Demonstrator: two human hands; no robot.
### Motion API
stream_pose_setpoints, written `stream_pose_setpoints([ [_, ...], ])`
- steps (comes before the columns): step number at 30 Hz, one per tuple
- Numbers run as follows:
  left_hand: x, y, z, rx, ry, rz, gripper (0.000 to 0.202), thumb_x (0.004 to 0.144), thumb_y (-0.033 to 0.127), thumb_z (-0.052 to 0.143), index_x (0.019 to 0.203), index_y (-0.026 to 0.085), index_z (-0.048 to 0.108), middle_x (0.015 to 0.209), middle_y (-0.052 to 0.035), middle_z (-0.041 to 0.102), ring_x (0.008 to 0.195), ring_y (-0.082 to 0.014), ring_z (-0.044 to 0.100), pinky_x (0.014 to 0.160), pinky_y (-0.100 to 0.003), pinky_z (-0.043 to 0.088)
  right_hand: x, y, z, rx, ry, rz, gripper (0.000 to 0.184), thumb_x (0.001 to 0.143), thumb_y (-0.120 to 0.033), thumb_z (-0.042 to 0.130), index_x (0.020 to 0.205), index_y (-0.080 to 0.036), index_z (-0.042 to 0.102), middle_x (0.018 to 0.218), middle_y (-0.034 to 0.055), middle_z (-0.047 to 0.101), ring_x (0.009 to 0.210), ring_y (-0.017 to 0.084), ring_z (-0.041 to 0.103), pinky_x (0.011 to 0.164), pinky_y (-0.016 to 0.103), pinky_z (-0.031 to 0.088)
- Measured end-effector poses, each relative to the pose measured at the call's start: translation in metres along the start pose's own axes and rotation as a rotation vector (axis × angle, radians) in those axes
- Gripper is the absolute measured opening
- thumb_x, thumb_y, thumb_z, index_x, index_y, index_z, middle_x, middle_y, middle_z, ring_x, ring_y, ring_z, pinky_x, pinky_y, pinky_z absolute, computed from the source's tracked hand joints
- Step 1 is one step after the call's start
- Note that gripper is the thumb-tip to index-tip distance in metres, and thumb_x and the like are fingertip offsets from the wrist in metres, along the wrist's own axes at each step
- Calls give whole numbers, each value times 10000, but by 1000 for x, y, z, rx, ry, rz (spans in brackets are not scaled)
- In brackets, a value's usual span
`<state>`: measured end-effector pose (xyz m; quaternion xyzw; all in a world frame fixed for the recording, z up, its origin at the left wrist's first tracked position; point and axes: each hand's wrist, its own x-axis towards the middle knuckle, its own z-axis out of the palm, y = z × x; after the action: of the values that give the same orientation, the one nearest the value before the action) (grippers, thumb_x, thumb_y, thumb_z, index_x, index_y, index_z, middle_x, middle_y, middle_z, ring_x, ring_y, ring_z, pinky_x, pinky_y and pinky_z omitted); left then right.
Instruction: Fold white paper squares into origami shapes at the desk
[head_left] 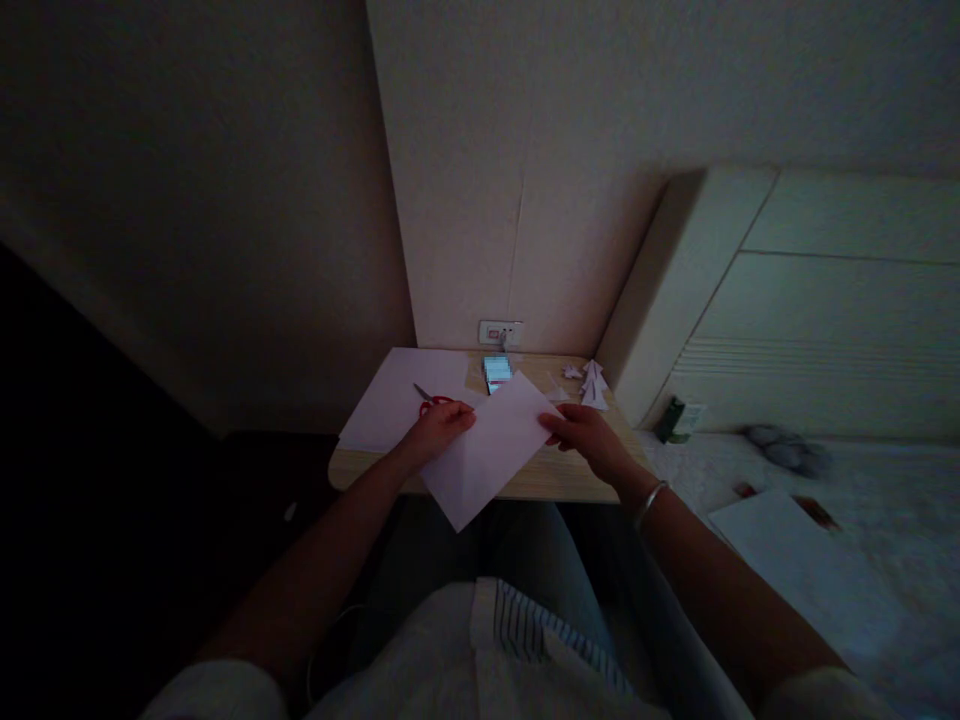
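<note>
A white sheet of paper [491, 450] is held tilted over the front edge of a small wooden table [555, 480]. My left hand [439, 428] grips its left edge, fingers closed on it. My right hand [581, 432], with a bangle on the wrist, pinches the sheet's right corner. Red-handled scissors [431, 400] lie just behind my left hand, on a second white sheet [390, 400].
A small blue-and-white packet [496, 372] and several white cut-paper shapes [592, 385] sit at the table's back. A wall socket [500, 331] is above them. To the right is a bed with a headboard [787, 300], a white sheet [795, 555] and small items.
</note>
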<state>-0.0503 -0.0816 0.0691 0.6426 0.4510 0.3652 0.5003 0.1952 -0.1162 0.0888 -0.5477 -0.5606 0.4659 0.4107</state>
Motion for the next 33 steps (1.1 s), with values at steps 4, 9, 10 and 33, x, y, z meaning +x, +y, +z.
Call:
stream_pose_setpoints([
  [4,-19,-8,13,-77,76,8,296,710,441,546,765,151,566,683,6,583,635,-136,518,611,-244,386,-15,6,7,172,154,-16,306,618,-421,723,653,-144,599,576,-5,609,519,93,530,496,209,421],
  [9,-35,-15,31,-240,137,-19,282,698,413,582,803,151,576,724,3,612,659,-134,543,639,-245,400,-20,12,17,333,245,-38,296,587,-394,753,595,-158,575,556,-23,595,511,96,542,537,237,480],
  [10,-36,-15,33,-253,146,-27,278,696,408,588,799,150,578,718,4,613,652,-133,542,635,-245,398,-19,13,17,345,247,-41,293,586,-392,753,594,-156,579,560,-21,600,518,99,549,546,242,487],
  [33,-35,-22,46,-228,146,-94,303,705,448,585,732,147,597,662,9,606,601,-129,517,582,-231,370,-12,15,9,417,164,-75,386,577,-304,765,912,-141,664,761,28,702,667,148,640,681,312,533],
])
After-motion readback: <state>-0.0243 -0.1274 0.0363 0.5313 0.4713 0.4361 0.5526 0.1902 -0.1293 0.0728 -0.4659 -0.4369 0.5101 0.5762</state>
